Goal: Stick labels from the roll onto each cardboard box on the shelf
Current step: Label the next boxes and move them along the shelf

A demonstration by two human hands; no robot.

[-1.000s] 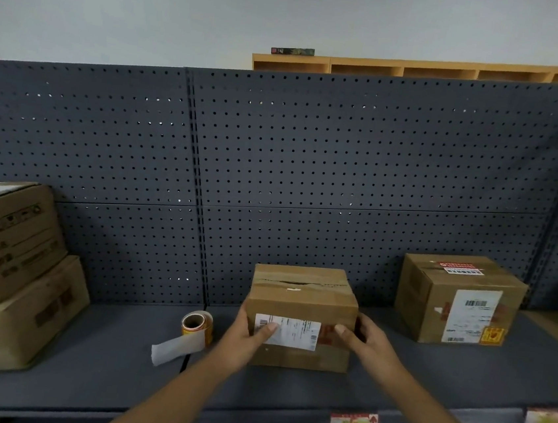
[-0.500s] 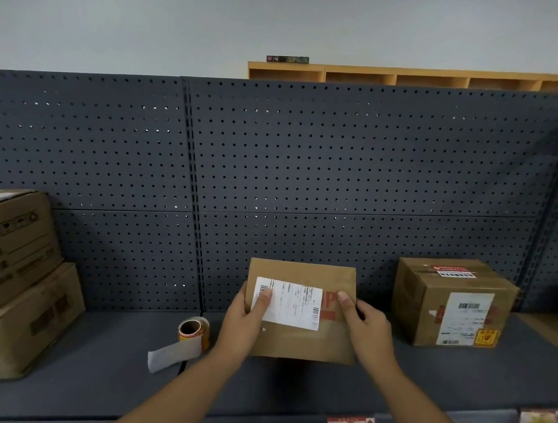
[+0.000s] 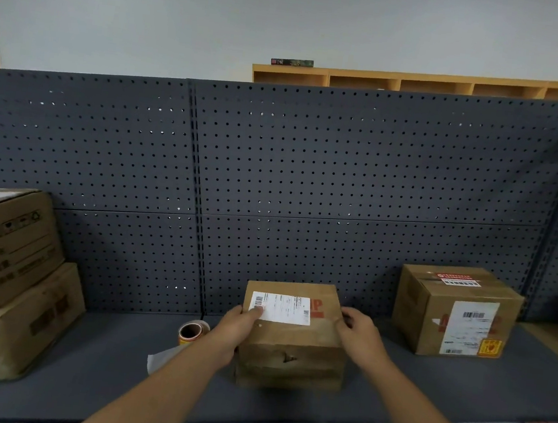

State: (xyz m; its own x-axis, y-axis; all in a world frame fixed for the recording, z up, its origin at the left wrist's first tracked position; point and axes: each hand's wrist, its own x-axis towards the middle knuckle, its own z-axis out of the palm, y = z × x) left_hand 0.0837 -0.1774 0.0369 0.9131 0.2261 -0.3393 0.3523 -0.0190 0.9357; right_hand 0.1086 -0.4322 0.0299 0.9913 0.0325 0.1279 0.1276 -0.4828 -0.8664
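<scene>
Dark pegboard shelf (image 3: 117,363); both hands clamp the middle cardboard box (image 3: 291,347), left hand (image 3: 236,327) thumbing its white label (image 3: 281,308), right hand (image 3: 359,333) gripping the right edge; looks like press-down stage; next job's probably grabbing the label roll (image 3: 191,332) just left.

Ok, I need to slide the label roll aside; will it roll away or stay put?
The label roll lies on its side, so a nudge could send it rolling. Its loose paper tail looks floppy and may drag, slowing it. It probably is light.

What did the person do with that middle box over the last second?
Both hands tipped the middle box over, so the face with the white label now points up. The left hand and right hand keep gripping its sides. The label roll and the other boxes stayed put.
</scene>
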